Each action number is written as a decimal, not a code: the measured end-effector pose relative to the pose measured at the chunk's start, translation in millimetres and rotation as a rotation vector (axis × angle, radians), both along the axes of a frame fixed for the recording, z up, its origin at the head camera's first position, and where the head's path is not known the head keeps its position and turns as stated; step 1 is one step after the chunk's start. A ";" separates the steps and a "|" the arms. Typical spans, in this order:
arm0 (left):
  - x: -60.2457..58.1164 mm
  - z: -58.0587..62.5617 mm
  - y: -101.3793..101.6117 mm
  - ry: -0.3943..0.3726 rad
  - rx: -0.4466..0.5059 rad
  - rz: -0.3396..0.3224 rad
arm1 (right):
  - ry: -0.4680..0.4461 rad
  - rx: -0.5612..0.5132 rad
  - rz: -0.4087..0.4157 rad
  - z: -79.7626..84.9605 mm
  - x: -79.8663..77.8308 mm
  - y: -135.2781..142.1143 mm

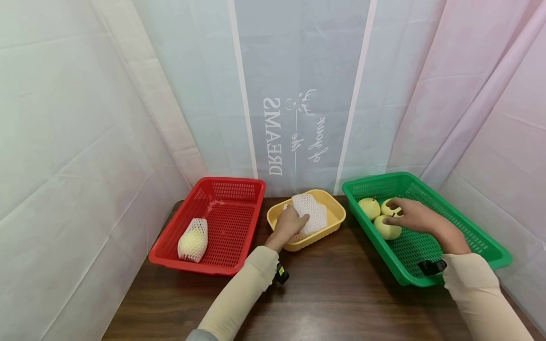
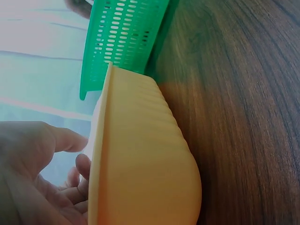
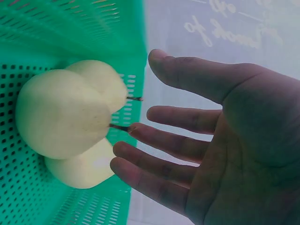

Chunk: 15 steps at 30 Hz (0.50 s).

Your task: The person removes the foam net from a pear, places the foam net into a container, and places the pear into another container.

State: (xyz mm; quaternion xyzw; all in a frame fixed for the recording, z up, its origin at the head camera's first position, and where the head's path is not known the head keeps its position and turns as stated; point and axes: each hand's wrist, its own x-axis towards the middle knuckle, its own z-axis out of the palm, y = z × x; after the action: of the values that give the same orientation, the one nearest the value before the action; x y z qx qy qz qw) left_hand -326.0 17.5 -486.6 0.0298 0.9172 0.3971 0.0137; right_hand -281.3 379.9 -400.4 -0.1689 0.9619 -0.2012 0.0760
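My left hand (image 1: 290,223) reaches into the small yellow tray (image 1: 273,217), against white foam net sleeves (image 1: 314,213). In the left wrist view, the thumb and fingers of that hand (image 2: 44,173) stand apart, with the fingertips partly hidden behind the tray's wall. Over the green basket (image 1: 473,222), my right hand (image 1: 415,216) hovers above pale yellow pears (image 1: 387,228). The right wrist view shows its fingers (image 3: 164,171) spread and extended near the pear stems, holding nothing. Three pears (image 3: 61,117) sit together there.
At the left is a red basket (image 1: 251,227) with one pear in a foam net (image 1: 193,240) in its near-left part. All the containers rest on a dark wooden table (image 1: 315,293). Hanging cloth (image 1: 298,61) encloses the table's back and sides.
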 end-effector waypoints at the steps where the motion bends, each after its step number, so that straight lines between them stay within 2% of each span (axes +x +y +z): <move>1: -2.1 -2.7 -0.1 0.008 -0.010 0.002 | 0.007 -0.002 0.001 1.1 1.0 -1.1; 6: -15.6 -20.2 -2.1 0.066 -0.053 0.001 | 0.031 -0.001 0.005 7.0 6.4 -7.2; 8: -14.3 -19.7 -2.4 0.089 -0.062 -0.007 | 0.037 0.000 0.006 9.0 8.4 -9.8; 15: 19.9 19.0 -3.1 0.111 -0.071 -0.027 | 0.054 0.007 -0.007 14.4 14.7 -17.7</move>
State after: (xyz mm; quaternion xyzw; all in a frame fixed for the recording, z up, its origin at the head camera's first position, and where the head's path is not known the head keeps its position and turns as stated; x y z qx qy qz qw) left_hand -306.1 14.4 -467.5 0.0637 0.9296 0.3616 -0.0309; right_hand -266.6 362.1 -386.0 -0.1707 0.9649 -0.1934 0.0499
